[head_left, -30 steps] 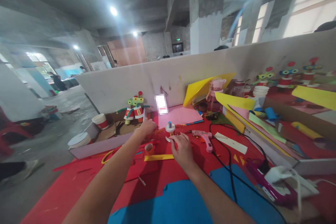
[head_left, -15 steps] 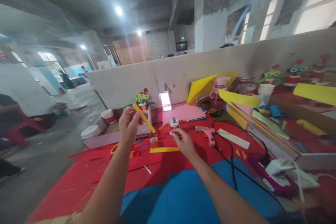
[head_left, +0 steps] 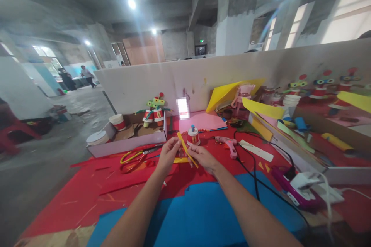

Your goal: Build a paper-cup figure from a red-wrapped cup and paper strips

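Note:
A folded yellow paper strip (head_left: 182,141) slants between my two hands above the red table covering. My left hand (head_left: 169,153) pinches it near its upper part, and my right hand (head_left: 202,157) has its fingers closed on the lower part. Just behind my right hand stands a red-and-white paper cup figure (head_left: 193,137) with a blue piece on top and coiled paper arms. Another yellow strip (head_left: 180,160) lies flat beneath my hands, partly covered by them. To the left rest scissors (head_left: 133,159) with yellow and red handles.
A pink glue gun (head_left: 227,145) with a black cable lies to the right, near a purple power strip (head_left: 292,191). A shallow box (head_left: 127,143) at the left holds finished-looking cup figures (head_left: 158,114). Blue sheet (head_left: 197,208) covers the front. A white partition (head_left: 150,79) stands behind.
My left hand has come down and right with the yellow strip. My right hand has left the cup figure's side and now grips the strip's lower part.

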{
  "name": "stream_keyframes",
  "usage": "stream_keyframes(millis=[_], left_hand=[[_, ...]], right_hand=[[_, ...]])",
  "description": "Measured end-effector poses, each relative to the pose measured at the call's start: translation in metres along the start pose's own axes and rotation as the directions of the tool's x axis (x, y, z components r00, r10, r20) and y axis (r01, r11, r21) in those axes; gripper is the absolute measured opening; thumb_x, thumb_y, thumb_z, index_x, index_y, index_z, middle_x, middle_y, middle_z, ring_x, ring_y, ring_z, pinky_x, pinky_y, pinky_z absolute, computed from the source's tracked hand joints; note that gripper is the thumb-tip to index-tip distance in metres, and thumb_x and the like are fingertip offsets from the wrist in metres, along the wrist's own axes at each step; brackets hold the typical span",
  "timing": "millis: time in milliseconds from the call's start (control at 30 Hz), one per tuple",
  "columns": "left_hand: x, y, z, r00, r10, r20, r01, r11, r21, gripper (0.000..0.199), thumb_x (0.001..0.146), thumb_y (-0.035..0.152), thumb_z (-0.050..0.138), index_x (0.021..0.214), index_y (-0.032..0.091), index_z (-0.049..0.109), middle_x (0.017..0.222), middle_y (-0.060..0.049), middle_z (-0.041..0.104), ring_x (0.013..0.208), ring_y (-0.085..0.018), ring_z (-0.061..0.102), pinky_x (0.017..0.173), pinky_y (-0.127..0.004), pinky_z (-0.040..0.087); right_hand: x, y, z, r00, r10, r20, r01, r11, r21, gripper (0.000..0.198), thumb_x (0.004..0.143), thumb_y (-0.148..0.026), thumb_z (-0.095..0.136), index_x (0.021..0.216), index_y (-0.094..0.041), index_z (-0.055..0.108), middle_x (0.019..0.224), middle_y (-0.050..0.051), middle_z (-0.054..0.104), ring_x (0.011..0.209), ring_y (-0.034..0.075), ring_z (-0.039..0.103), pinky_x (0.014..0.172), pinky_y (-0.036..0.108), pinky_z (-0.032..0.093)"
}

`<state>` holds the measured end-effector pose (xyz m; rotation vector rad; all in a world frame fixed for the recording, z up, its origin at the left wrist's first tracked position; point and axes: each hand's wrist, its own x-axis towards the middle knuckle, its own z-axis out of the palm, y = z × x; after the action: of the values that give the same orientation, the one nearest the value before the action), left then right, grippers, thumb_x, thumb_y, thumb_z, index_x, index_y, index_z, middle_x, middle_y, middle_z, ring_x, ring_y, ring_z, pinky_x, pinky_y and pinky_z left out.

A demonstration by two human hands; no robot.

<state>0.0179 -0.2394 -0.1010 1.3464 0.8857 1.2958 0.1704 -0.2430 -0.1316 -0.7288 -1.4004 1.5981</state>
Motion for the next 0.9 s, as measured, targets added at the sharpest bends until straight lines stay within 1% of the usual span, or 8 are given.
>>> stream_keyframes(millis=[200,433,600,667,733,800,867,900], left_hand=[[-0.003,-0.003,-0.003,0.997,-0.066,0.032,0.065,0.998,0.009,0.034,0.073,0.042,0.071,0.088,0.013,0.061,0.051,0.005,0.054,0.042,-0.004,0.042,0.043,-0.016,0.03],[-0.004,-0.006,-0.001,0.995,-0.101,-0.007,0.102,0.992,0.08,0.036,0.066,0.044,0.074,0.079,0.016,0.057,0.047,0.007,0.049,0.04,-0.006,0.039,0.04,-0.017,0.028],[-0.003,-0.008,-0.004,0.996,-0.078,0.034,0.07,0.981,0.183,0.032,0.072,0.045,0.068,0.078,0.016,0.056,0.053,0.006,0.051,0.044,-0.007,0.042,0.044,-0.018,0.031],[-0.002,-0.003,-0.009,0.996,-0.034,0.088,0.005,0.95,0.313,0.029,0.079,0.045,0.061,0.081,0.016,0.06,0.058,0.004,0.055,0.048,-0.008,0.045,0.047,-0.02,0.034],[-0.002,0.004,-0.016,0.987,0.044,0.152,-0.121,0.828,0.547,0.028,0.085,0.042,0.054,0.081,0.017,0.064,0.064,0.001,0.06,0.055,-0.011,0.05,0.053,-0.022,0.038],[-0.002,0.013,-0.025,0.975,0.136,0.177,-0.223,0.577,0.785,0.023,0.086,0.034,0.053,0.079,0.018,0.067,0.072,-0.002,0.065,0.064,-0.014,0.056,0.061,-0.024,0.04],[-0.003,0.022,-0.032,0.968,0.189,0.165,-0.223,0.346,0.911,0.018,0.086,0.025,0.053,0.082,0.019,0.069,0.081,-0.005,0.069,0.074,-0.016,0.06,0.067,-0.026,0.041],[-0.003,0.025,-0.036,0.968,0.198,0.153,-0.205,0.279,0.938,0.018,0.086,0.022,0.052,0.084,0.019,0.07,0.085,-0.005,0.07,0.077,-0.017,0.061,0.069,-0.026,0.041]], right_hand=[[-0.001,0.005,-0.001,0.999,0.039,0.036,-0.041,0.998,0.05,0.048,0.072,-0.063,0.064,0.073,-0.017,0.053,0.051,-0.007,0.049,0.041,0.007,0.045,0.044,0.02,0.041],[-0.004,0.001,0.001,0.999,0.04,0.02,-0.042,0.996,0.074,0.048,0.073,-0.063,0.065,0.085,-0.018,0.054,0.058,-0.007,0.053,0.044,0.007,0.048,0.047,0.022,0.046],[-0.004,-0.002,0.002,0.999,0.05,0.017,-0.051,0.996,0.068,0.047,0.073,-0.062,0.065,0.085,-0.018,0.055,0.06,-0.006,0.053,0.043,0.006,0.047,0.043,0.018,0.04],[-0.002,-0.003,0.0,0.998,0.058,-0.02,-0.055,0.993,0.104,0.045,0.073,-0.061,0.065,0.083,-0.018,0.055,0.059,-0.007,0.051,0.039,0.004,0.04,0.038,0.016,0.032],[-0.001,-0.005,-0.005,0.993,0.041,-0.108,-0.024,0.988,0.154,0.044,0.071,-0.059,0.066,0.08,-0.018,0.053,0.056,-0.008,0.047,0.036,0.002,0.03,0.034,0.015,0.022],[0.0,-0.009,-0.011,0.973,-0.023,-0.229,0.067,0.98,0.187,0.044,0.069,-0.059,0.067,0.078,-0.019,0.052,0.052,-0.01,0.043,0.035,0.001,0.023,0.034,0.015,0.015],[0.001,-0.011,-0.017,0.932,-0.101,-0.348,0.173,0.968,0.182,0.043,0.069,-0.058,0.067,0.076,-0.019,0.051,0.05,-0.01,0.039,0.035,0.001,0.022,0.034,0.015,0.014],[0.002,-0.012,-0.02,0.909,-0.131,-0.396,0.213,0.963,0.168,0.042,0.069,-0.058,0.066,0.075,-0.019,0.051,0.05,-0.01,0.038,0.035,0.002,0.022,0.034,0.015,0.014]])
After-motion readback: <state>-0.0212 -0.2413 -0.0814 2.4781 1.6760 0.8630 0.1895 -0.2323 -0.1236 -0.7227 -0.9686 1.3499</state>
